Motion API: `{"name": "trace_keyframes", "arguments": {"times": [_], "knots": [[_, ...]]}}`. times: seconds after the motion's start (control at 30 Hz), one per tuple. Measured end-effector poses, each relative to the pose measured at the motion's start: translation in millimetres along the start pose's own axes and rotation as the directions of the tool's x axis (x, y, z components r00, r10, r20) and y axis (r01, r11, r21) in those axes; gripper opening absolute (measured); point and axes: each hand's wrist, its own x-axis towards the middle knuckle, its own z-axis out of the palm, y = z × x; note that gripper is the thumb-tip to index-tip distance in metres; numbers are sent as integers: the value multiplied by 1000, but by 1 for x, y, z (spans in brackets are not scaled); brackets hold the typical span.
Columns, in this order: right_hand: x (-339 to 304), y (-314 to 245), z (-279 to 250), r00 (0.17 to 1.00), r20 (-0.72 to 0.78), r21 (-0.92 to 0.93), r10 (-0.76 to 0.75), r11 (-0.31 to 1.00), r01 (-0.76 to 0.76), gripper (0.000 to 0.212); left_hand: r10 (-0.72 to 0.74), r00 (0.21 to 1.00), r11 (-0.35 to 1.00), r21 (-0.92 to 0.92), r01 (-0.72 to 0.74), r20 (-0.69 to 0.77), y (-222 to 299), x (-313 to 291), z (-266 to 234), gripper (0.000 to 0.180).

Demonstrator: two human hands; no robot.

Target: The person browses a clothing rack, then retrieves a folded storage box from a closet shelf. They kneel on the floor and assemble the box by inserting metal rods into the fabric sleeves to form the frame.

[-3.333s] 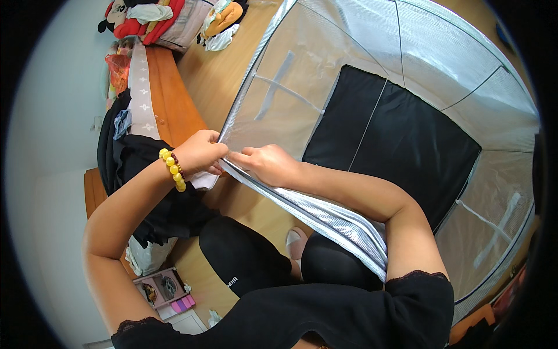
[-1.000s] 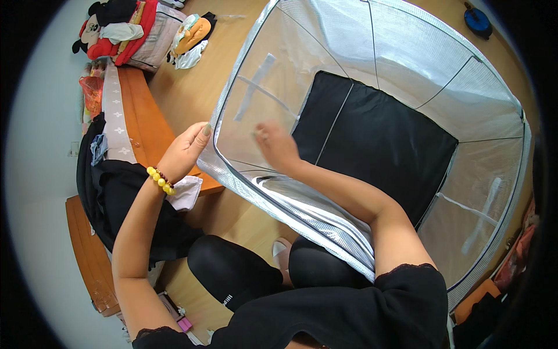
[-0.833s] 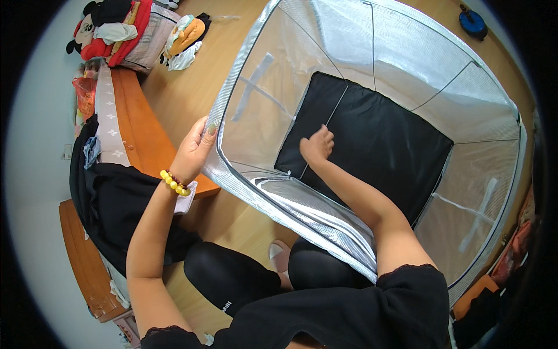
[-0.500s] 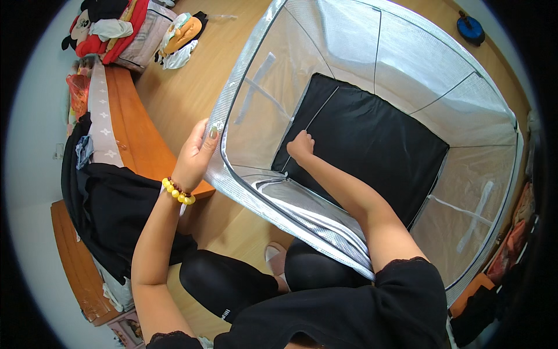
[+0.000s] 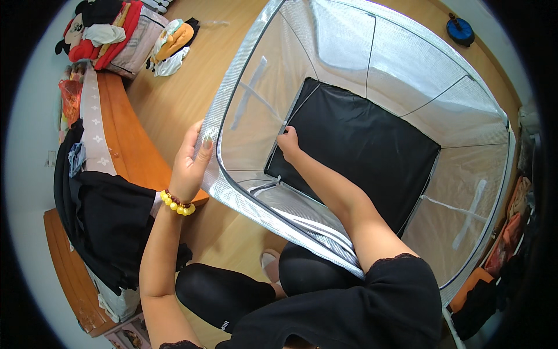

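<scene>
A large silver and translucent collapsible box (image 5: pixel 235 81) stands open-topped in front of me, with thin dark frame rods in its walls. My left hand (image 5: pixel 195 158) is closed on its left rim, thumb on the inner side. My right hand (image 5: pixel 289 143) reaches down inside, closed on a thin rod (image 5: pixel 304 102) at the left edge of the black base panel (image 5: pixel 363 142). Part of the rod is hidden by my fingers. White ties (image 5: pixel 249 93) hang on the left wall. At the near side, the silver fabric (image 5: pixel 317 230) is folded down against my leg.
To the left runs an orange wooden bed frame (image 5: pixel 125 128) with black clothing (image 5: pixel 110 215) draped near it. A clothes pile (image 5: pixel 171 46) lies on the wood floor beside a stuffed bag (image 5: pixel 136 46). A blue wheel-like object (image 5: pixel 460 30) sits far right; clothes (image 5: pixel 514 227) line the right edge.
My right hand has moved slightly left with the rod, which now lies closer to the panel's left edge. My left hand keeps its hold on the rim. The whole view has shifted a little.
</scene>
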Motion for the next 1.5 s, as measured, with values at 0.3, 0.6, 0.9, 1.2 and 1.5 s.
{"name": "trace_keyframes", "arguments": {"times": [0.3, 0.6, 0.9, 1.2, 1.5], "knots": [[38, -4, -6, 962, 272, 162, -17, 986, -29, 42, -43, 999, 999, -19, 43, -21, -1, 3, 3, 52], [110, -38, -18, 949, -270, 2, -162, 986, 168, 31, -26, 995, 999, 32, 29, -92, 2, 5, 2, 49], [113, -68, -16, 997, -70, 463, -18, 885, 48, 40, -62, 998, 995, 78, 63, -15, 8, 8, 6, 52], [97, -44, -21, 972, 231, -300, -43, 947, 113, 32, 4, 992, 1000, 20, -1, -129, 3, 5, 12, 48], [14, 1, 25, 774, 633, -763, 7, 171, 623, 28, 47, 990, 996, 84, -36, -133, 4, 10, 17, 46]]}}
